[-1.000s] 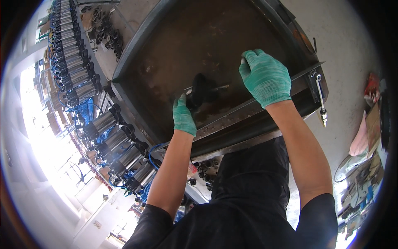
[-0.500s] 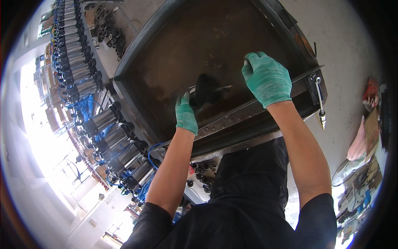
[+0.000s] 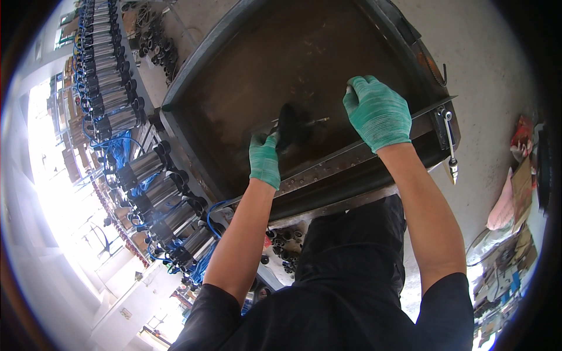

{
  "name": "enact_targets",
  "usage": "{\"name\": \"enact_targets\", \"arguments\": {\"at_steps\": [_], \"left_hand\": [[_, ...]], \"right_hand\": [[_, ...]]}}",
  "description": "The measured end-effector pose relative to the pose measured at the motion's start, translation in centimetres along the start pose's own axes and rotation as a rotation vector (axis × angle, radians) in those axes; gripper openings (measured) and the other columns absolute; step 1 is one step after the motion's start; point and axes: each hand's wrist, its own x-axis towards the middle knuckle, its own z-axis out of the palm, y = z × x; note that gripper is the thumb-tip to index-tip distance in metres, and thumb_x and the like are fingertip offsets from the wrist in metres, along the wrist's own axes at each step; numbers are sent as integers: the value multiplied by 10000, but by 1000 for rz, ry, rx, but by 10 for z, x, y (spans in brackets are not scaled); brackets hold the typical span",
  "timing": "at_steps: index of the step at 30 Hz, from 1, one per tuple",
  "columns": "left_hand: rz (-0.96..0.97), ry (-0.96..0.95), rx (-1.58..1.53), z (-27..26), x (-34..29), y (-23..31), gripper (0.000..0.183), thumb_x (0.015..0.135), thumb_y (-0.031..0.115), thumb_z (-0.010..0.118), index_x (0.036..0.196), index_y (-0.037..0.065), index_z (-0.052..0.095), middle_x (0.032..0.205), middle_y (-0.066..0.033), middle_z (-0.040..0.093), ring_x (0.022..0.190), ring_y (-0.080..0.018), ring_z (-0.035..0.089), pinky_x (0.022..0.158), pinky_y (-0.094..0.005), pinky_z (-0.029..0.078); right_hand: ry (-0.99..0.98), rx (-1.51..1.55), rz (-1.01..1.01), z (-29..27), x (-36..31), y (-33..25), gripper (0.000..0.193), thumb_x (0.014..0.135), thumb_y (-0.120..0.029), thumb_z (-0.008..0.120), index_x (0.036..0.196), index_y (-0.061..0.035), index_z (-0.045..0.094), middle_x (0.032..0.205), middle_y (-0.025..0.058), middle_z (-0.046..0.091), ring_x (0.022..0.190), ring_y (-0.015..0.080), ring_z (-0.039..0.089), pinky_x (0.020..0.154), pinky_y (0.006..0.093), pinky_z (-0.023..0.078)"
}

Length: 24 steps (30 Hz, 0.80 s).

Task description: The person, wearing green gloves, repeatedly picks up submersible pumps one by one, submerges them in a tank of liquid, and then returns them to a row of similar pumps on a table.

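Note:
In the dark metal tray [image 3: 234,76] before me lies a black, roughly disc-shaped part [image 3: 287,124], with a thin metal shaft [image 3: 318,121] sticking out to its right. My left hand [image 3: 265,159], in a green knit glove, grips this part at its left side, fingers curled round it and partly lost in shadow. To the right, above the tray's near side, my right hand [image 3: 378,111] wears a matching glove. Its fingers are closed together, and whatever they may hold is hidden.
A ratchet wrench [image 3: 450,143] hangs at the tray's right corner. Left of the tray runs a long row of metal cylinders [image 3: 111,88] with black ends and blue hoses [image 3: 120,152]. Black ring-like parts [image 3: 158,52] lie on the floor behind; cardboard [image 3: 523,181] lies far right.
My left hand's fingers have curled in and its thumb has moved right against the black part. My right hand stays almost where it was, still closed.

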Motion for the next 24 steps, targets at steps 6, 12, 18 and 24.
{"name": "enact_targets", "arguments": {"at_steps": [6, 12, 18, 24], "left_hand": [[17, 25, 33, 21, -17, 17, 149, 908, -13, 636, 981, 34, 516, 951, -99, 595, 837, -227, 668, 681, -343, 607], [76, 36, 146, 14, -10, 8, 165, 906, -13, 650, 997, 19, 516, 949, -92, 584, 832, -204, 644, 708, -324, 595], [29, 35, 165, 14, -8, 7, 167, 906, -23, 647, 1007, 19, 520, 948, -90, 584, 833, -202, 642, 707, -320, 591], [31, 31, 107, 13, -7, 6, 175, 908, -24, 642, 1029, 10, 520, 970, -100, 587, 832, -220, 659, 677, -333, 597]], "right_hand": [[41, -9, 2, 8, -1, 7, 210, 959, -260, 568, 1026, -113, 703, 986, 101, 709, 843, 314, 703, 787, 416, 585], [33, 1, -1, 5, 0, 5, 209, 956, -261, 572, 1023, -112, 702, 985, 103, 708, 848, 315, 702, 788, 419, 584], [24, -1, 3, 5, -1, 7, 210, 959, -258, 567, 1023, -110, 701, 994, 104, 708, 852, 315, 701, 788, 417, 583], [5, 2, -4, 2, -1, 5, 219, 973, -262, 555, 1010, -91, 687, 980, 113, 700, 877, 304, 700, 801, 421, 583]]}}
